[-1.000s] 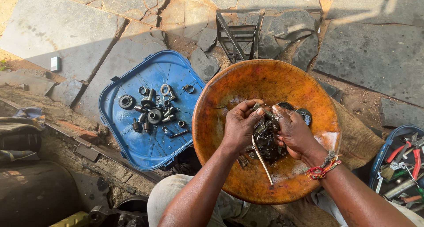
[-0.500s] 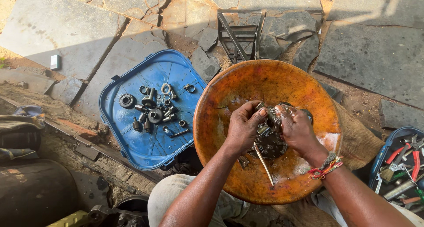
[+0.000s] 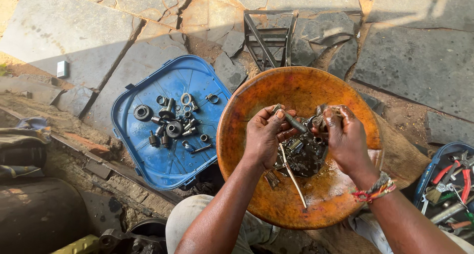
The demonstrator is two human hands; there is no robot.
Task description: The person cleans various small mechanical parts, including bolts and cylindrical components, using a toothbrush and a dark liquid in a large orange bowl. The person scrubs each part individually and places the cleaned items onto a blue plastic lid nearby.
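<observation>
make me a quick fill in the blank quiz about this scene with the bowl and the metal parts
1. Both hands work over a round ____ bowl.
2. The left hand holds a metal ____ between its fingertips.
3. Washers and small parts lie spread on a ____ plastic lid beside the bowl.
4. The right hand wears a woven ____ at the wrist.

Missing words: orange; bolt; blue; bracelet

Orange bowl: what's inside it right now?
In the orange bowl lies a dark, greasy clump of metal parts and a thin rod. The left hand holds a bolt; the right hand covers the clump's right side.
</observation>
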